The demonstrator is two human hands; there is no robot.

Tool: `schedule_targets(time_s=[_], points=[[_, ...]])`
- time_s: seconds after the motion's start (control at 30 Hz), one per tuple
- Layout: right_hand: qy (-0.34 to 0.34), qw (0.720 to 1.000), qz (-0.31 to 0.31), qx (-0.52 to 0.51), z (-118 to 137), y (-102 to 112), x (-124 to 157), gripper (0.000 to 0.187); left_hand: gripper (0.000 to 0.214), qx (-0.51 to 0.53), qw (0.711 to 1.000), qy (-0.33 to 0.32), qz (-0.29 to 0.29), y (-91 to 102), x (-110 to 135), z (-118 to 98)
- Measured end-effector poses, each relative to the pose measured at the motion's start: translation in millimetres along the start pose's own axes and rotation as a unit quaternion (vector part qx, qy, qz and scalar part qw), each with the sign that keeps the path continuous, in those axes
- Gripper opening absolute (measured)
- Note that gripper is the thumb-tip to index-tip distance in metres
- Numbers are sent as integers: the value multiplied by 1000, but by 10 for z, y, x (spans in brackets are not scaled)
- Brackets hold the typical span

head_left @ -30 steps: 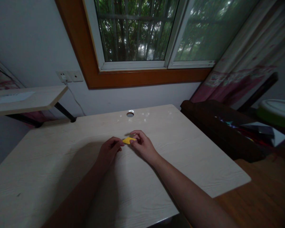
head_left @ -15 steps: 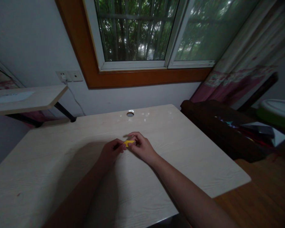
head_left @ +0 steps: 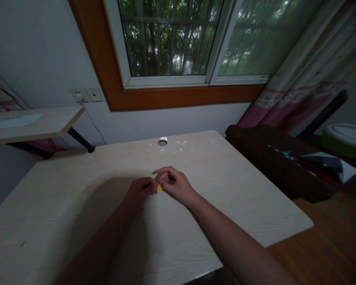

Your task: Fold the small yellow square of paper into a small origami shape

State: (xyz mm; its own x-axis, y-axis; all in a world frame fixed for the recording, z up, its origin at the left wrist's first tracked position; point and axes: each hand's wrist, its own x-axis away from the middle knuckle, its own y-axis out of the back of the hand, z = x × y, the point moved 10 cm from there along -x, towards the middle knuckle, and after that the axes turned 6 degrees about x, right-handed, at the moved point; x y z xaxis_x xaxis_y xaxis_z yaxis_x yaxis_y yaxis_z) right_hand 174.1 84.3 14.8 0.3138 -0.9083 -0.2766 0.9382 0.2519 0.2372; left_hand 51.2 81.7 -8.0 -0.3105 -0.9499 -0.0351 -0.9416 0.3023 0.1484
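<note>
A small yellow piece (head_left: pixel 159 187), likely folded paper, is pinched between both my hands just above the pale wooden desk (head_left: pixel 77 206). My left hand (head_left: pixel 140 192) has its fingers curled, the tips on the piece's left end. My right hand (head_left: pixel 175 185) is closed over its right end and hides most of it. Only a sliver of yellow shows between the fingertips.
A round cable hole (head_left: pixel 162 142) sits near the desk's far edge below the window (head_left: pixel 172 39). A second tabletop (head_left: pixel 32 122) juts in at the left. A dark wooden piece of furniture (head_left: pixel 273 158) with papers stands to the right, beside a curtain (head_left: pixel 308 75).
My hands have closed in on each other and moved slightly toward me. The yellow piece, plainly visible a second ago, is now mostly covered by my fingers.
</note>
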Motion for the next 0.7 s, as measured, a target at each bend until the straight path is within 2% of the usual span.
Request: schedule_targets(time_s=[0.27, 0.7], points=[[2, 1000, 11, -5, -26, -23, -4, 37, 24, -22, 1000, -20, 2, 4, 5, -63], [-10, 1000, 9, -19, -28, -16, 1, 33, 25, -35, 999, -21, 0, 3, -1, -55]])
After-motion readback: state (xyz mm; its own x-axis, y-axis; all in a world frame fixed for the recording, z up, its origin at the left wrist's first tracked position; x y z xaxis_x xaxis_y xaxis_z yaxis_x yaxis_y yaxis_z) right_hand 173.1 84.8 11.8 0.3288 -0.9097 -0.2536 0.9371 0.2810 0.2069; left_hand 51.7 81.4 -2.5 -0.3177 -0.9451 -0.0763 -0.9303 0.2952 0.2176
